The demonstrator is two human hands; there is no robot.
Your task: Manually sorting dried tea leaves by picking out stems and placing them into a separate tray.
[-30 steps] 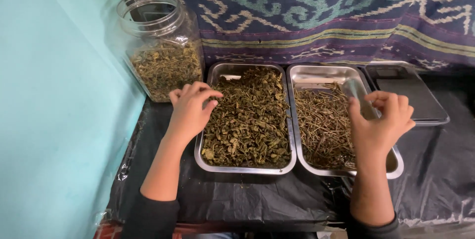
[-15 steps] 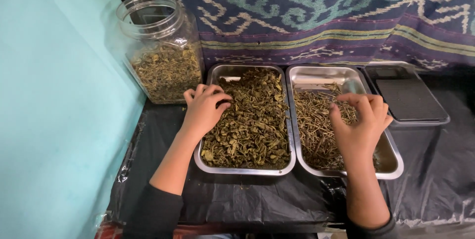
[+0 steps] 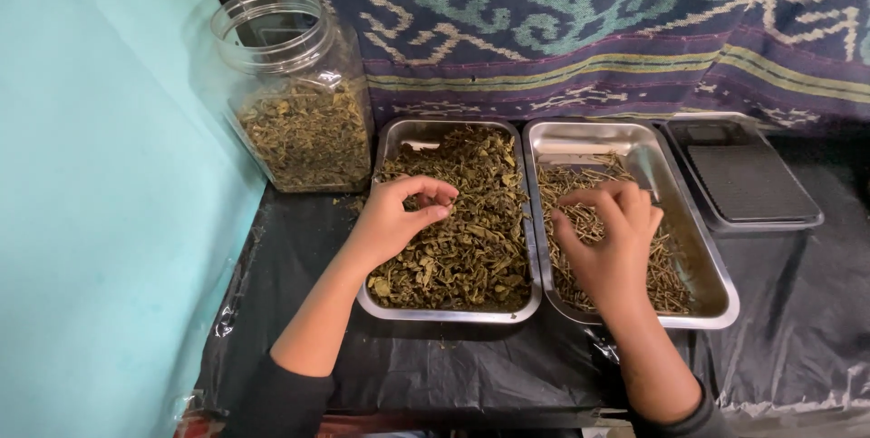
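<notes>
1. The left hand [image 3: 396, 221] hides the near-left part of the dried leaves [image 3: 467, 221]; whether its curled fingertips pinch anything cannot be told.
2. The right hand [image 3: 609, 243] covers the middle of the stems [image 3: 671, 275].
3. Both sleeves run off the bottom edge.
4. The patterned cloth [image 3: 589, 21] is cut off at the top and right.

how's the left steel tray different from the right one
The left tray is heaped almost full with crumpled green-brown dried leaves; the right tray holds a thinner layer of straw-like stems, with bare metal showing at its far end. The left hand pinches over the leaves, the right hand over the stems. Both are shiny rectangular trays, side by side.
</notes>
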